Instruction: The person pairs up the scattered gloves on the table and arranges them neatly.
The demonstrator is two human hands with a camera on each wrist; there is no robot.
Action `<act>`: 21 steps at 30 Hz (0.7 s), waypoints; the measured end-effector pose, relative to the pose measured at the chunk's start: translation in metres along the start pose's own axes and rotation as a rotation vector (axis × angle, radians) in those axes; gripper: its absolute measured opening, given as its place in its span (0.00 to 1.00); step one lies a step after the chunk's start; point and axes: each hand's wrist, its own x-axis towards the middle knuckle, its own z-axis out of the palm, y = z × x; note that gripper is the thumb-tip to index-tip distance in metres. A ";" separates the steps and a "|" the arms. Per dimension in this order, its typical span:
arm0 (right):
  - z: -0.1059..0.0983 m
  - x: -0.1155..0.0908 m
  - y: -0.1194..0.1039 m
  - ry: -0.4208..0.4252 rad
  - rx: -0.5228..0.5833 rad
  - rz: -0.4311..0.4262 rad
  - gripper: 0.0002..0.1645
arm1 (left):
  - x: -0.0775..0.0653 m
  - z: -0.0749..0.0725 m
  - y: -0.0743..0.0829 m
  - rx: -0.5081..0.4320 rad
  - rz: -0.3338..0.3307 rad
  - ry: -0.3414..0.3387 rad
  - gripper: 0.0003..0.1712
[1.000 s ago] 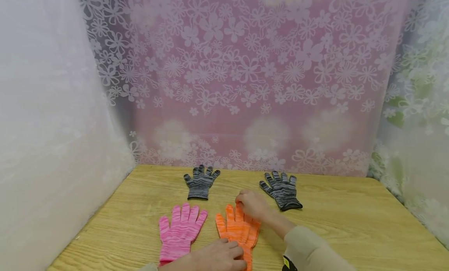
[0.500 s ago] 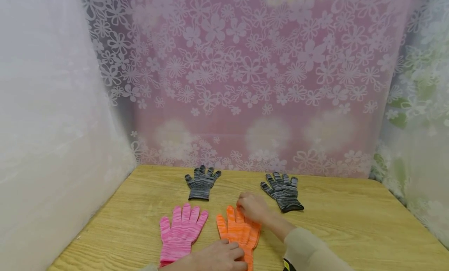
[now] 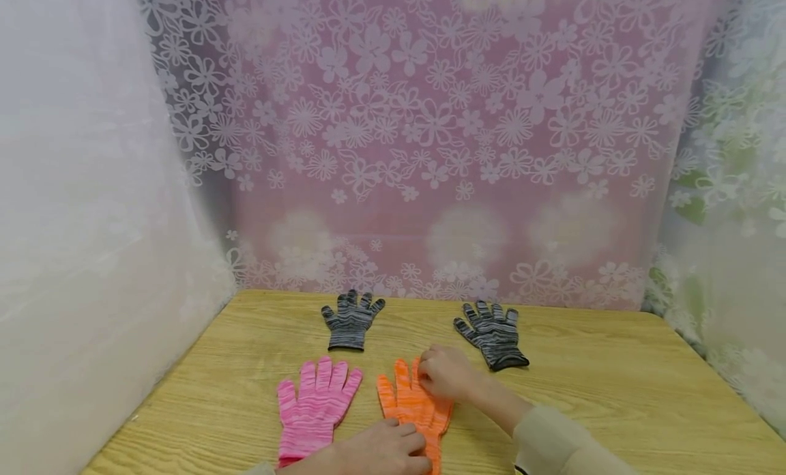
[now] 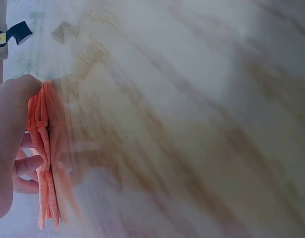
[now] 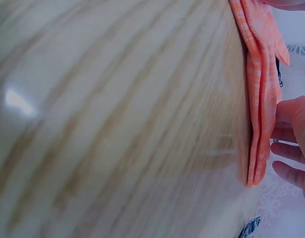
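An orange knit glove [image 3: 419, 408] lies flat on the table, fingers pointing away from me. The fingertips of my left hand [image 3: 382, 449] rest on its lower palm and cuff. In the left wrist view, the left thumb and fingers touch the glove's upper side. My right hand [image 3: 451, 372] is over the finger end of the orange glove, covering part of its fingers. The right wrist view has my right index finger against the glove's top surface, with the other right fingers loosely bent and held off it. A pink glove [image 3: 314, 407] lies to the left, its cuff partly behind my left forearm.
Two dark grey striped gloves lie farther back on the wooden table [image 3: 602, 379]: a left one [image 3: 350, 325] and a right one [image 3: 494, 335]. Behind the table hangs a pink floral curtain [image 3: 430, 154]. A pale sheet [image 3: 110, 222] borders the left side.
My right hand has slid a little toward me along the orange glove's fingers and slightly to the right. The left hand and the gloves stay where they were.
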 end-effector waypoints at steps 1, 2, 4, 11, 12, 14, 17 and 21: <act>0.000 -0.001 0.000 0.007 -0.001 -0.003 0.07 | 0.000 0.000 0.000 0.001 0.001 0.002 0.10; 0.001 -0.001 0.000 0.013 0.002 -0.005 0.07 | 0.000 0.000 0.000 0.001 0.001 0.005 0.10; 0.000 -0.002 0.001 0.021 0.005 -0.010 0.07 | 0.000 0.001 0.000 -0.002 0.001 0.005 0.10; -0.004 0.009 -0.003 -0.016 0.076 0.051 0.08 | -0.001 0.000 -0.001 0.010 -0.002 -0.015 0.11; -0.005 0.012 -0.004 -0.022 0.086 0.058 0.06 | -0.001 0.000 0.000 0.007 -0.003 -0.017 0.11; -0.006 0.018 -0.007 -0.028 0.116 0.069 0.03 | -0.001 -0.001 0.000 0.002 -0.005 -0.018 0.11; -0.004 0.026 -0.011 -0.027 0.154 0.089 0.05 | 0.000 -0.002 0.000 -0.009 -0.006 -0.020 0.11; 0.001 0.033 -0.013 -0.026 0.144 0.106 0.06 | 0.000 -0.002 0.000 -0.021 -0.007 -0.015 0.10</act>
